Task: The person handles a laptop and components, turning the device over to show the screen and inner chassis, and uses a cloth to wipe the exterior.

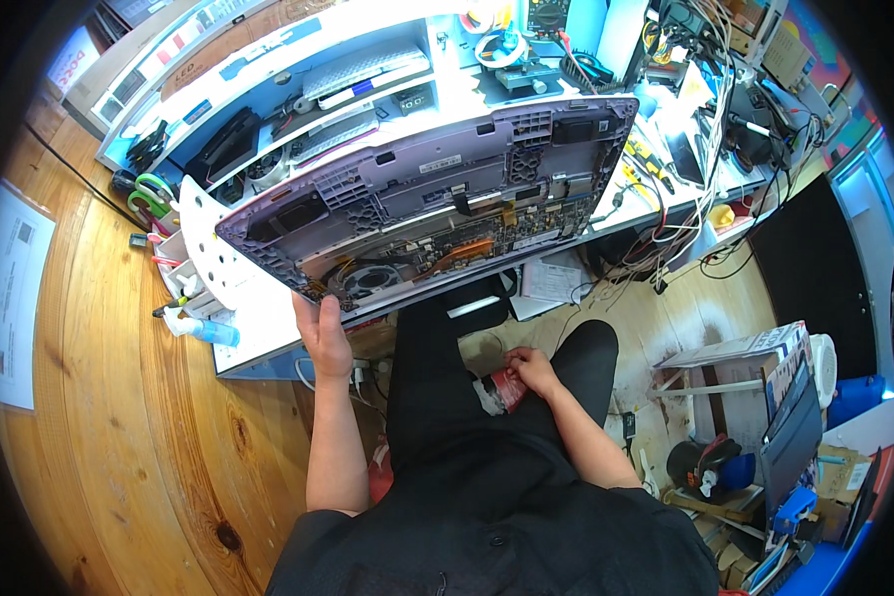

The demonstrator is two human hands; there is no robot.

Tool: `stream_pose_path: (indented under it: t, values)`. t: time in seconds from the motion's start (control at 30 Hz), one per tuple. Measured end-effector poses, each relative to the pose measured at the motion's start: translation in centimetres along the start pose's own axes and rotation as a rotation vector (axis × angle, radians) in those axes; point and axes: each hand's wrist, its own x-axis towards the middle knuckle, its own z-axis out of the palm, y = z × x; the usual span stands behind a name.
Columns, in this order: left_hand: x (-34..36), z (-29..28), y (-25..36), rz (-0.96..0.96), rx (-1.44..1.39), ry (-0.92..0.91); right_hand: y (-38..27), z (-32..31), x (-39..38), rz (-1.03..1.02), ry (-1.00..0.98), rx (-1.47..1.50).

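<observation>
Overhead, the left hand (324, 336) grips an opened laptop chassis (437, 199) at the table's (258, 333) front edge; the right hand (532, 370) clutches a red-and-white packet (502, 389).

A white work surface (268, 328) is shown, on which a white perforated tool stand (204, 238), a small clear spray bottle with blue liquid (204, 328), green-handled scissors (154, 194), a roll of tape (497, 45) and tangled cables (705, 149) are laid. A wooden plank floor (109, 397) is seen beside it, bearing a white printed sheet (15, 293).
</observation>
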Motion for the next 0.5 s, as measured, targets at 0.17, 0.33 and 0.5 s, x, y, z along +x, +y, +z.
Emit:
stream_pose_path:
  t: [0.17,0.33,0.5]
  values:
    - [0.1,0.6,0.5,0.013,0.018,-0.005,0.8,-0.1,0.4,-0.016,0.027,-0.008]
    - [0.0,0.0,0.5,-0.007,0.036,-0.019,0.0,0.1,0.1,0.014,-0.017,-0.005]
    - [0.2,0.7,0.6,-0.011,0.011,-0.015,-0.5,-0.3,-0.3,0.007,-0.002,-0.024]
